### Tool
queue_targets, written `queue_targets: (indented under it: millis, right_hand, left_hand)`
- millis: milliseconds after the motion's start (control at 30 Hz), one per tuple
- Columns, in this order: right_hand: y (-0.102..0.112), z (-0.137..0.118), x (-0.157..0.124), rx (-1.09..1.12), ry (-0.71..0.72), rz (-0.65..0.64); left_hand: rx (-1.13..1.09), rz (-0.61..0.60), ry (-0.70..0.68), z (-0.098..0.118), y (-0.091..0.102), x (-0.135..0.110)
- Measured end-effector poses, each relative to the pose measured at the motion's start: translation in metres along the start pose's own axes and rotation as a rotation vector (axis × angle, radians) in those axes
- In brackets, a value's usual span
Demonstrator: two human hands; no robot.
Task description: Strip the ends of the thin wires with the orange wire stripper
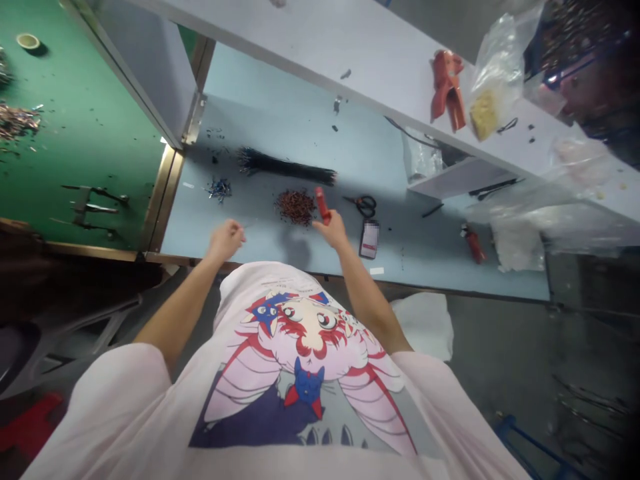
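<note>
My right hand [333, 230] is wrapped round a red tool [321, 201], whose upper end sticks out beyond the fingers; its exact kind is not clear. Just left of it lies a pile of small copper-brown pieces [295, 207]. My left hand [227, 240] is held over the front left of the blue table, thumb and fingers pinched together. Whatever it may hold is too small to make out. Beyond that hand sits a small heap of blue and silvery bits [219, 189]. A long bundle of black wires [290, 167] stretches behind the copper-brown pile.
Black-handled scissors [367, 205] and a phone [369, 239] lie right of my right hand. Another red tool [474, 244] is farther right, near plastic bags [520, 243]. A raised white shelf [390, 73] crosses the back, bearing an orange-red clamp-like tool [447, 90]. A green table [75, 147] adjoins at left.
</note>
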State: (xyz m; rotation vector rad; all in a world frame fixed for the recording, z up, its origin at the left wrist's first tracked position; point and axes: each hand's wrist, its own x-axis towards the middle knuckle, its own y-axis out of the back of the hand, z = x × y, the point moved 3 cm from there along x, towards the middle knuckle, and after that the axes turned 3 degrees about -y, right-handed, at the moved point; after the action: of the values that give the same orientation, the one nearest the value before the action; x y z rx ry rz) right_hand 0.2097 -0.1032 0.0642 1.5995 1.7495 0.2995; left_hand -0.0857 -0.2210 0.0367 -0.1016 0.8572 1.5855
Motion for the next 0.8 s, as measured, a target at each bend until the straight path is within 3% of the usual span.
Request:
queue_targets:
  millis: [100, 200, 267, 367, 467, 533, 667, 800]
  right_hand:
    - [-0.038, 0.024, -0.003, 0.017, -0.117, -0.055]
    - [-0.046, 0.046, -0.017, 0.048, -0.171, -0.102]
    - [-0.042, 0.057, -0.025, 0.061, -0.196, -0.126]
    - [-0.038, 0.065, -0.034, 0.072, -0.227, -0.155]
    - [-0.046, 0.068, -0.041, 0.083, -0.263, -0.189]
    - [-0.054, 0.067, -0.045, 0.092, -0.285, -0.209]
    - [-0.059, 0.054, -0.044, 0.134, -0.291, -0.226]
    - [-0.048, 0.020, -0.042, 0.272, -0.235, -0.311]
  left_hand:
    - [-0.001, -0.277, 0.084, -0.010, -0.058, 0.016]
    - [-0.015, -0.446, 0.136, -0.014, -0.101, 0.026]
    - [-0.029, -0.496, 0.149, -0.014, -0.118, 0.031]
    - [-0.063, -0.520, 0.156, -0.011, -0.129, 0.035]
    - [-0.131, -0.467, 0.128, -0.006, -0.123, 0.034]
    - [-0.196, -0.367, 0.070, 0.001, -0.110, 0.033]
    - [-0.339, -0.093, -0.079, 0.024, -0.069, 0.025]
    - [-0.458, 0.083, -0.202, 0.051, -0.028, 0.000]
